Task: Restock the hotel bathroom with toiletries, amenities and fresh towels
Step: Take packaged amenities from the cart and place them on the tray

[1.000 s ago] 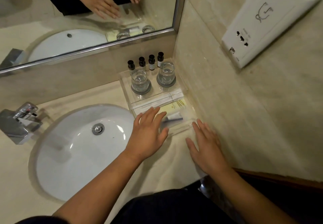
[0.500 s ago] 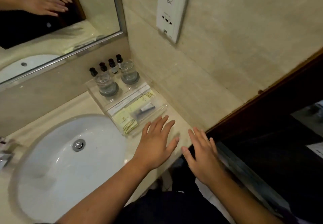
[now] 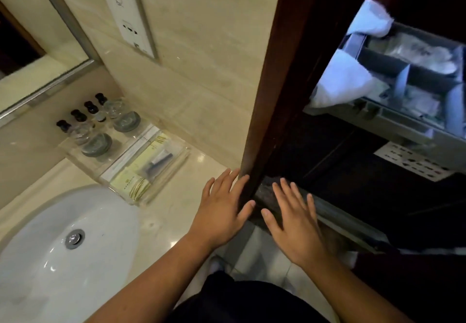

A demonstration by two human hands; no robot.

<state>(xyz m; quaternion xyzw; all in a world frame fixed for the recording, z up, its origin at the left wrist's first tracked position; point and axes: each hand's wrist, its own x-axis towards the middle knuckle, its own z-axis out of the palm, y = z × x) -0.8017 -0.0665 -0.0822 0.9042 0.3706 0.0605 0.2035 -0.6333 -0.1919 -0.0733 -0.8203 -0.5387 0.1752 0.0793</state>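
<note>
- Amenity tray [image 3: 174,157] looks stocked; left hand [image 3: 223,210] and right hand [image 3: 293,224] hover spread flat, holding nothing.
- Next likely means reaching the housekeeping cart [image 3: 403,110] beyond the door frame [image 3: 267,90] for towels.

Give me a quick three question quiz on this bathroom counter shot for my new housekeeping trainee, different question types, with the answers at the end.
1. True or false: the left hand is holding a bottle.
2. How many dark-capped bottles stand at the back of the clear tray?
3. Multiple choice: the glasses on the tray sit A) beside the sink drain, B) in front of the bottles, C) under the wall socket panel.

Key: 1. False; both it and the right hand are open and empty. 2. Four. 3. B.
</note>
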